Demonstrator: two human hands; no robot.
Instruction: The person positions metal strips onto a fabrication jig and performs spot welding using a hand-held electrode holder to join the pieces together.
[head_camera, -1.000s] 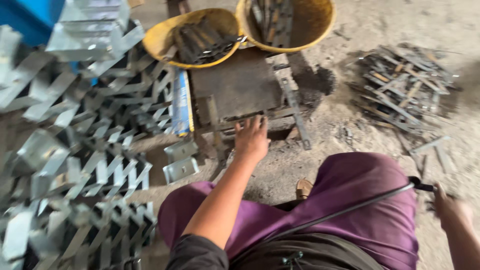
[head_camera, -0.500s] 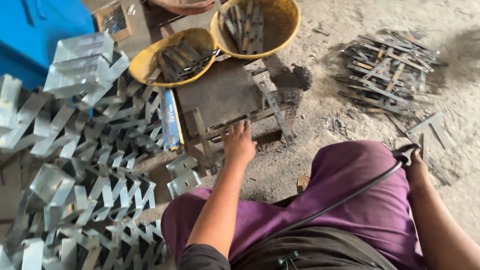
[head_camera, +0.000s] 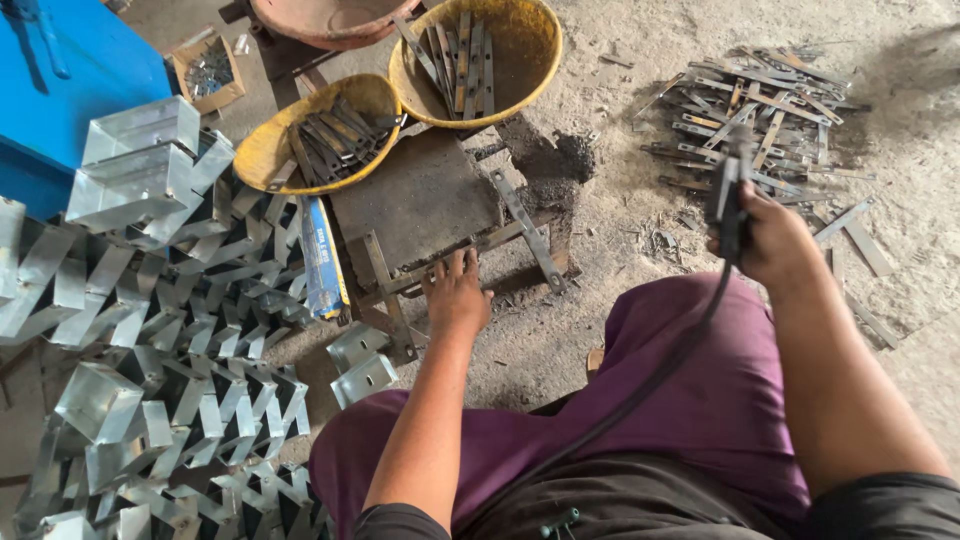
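My left hand (head_camera: 456, 292) rests with fingers spread on the near edge of a low dark metal work stand (head_camera: 415, 200), on its angle-iron frame. My right hand (head_camera: 772, 240) is raised above my right knee and grips a dark welding holder (head_camera: 728, 198) whose black cable (head_camera: 640, 390) runs down across my purple trousers. The holder's tip points away from me toward a loose pile of flat metal strips (head_camera: 760, 110) on the ground.
Two yellow bowls (head_camera: 300, 130) (head_camera: 475, 60) behind the stand hold metal strips, with a reddish basin (head_camera: 330, 15) beyond. Stacked shiny bent steel brackets (head_camera: 150, 330) fill the left side, in front of a blue box (head_camera: 70, 90). Dusty concrete floor lies to the right.
My right hand has come up from beside my right leg, lifting the holder and cable into view. My left hand stayed on the stand's edge. The view has tilted toward the floor.
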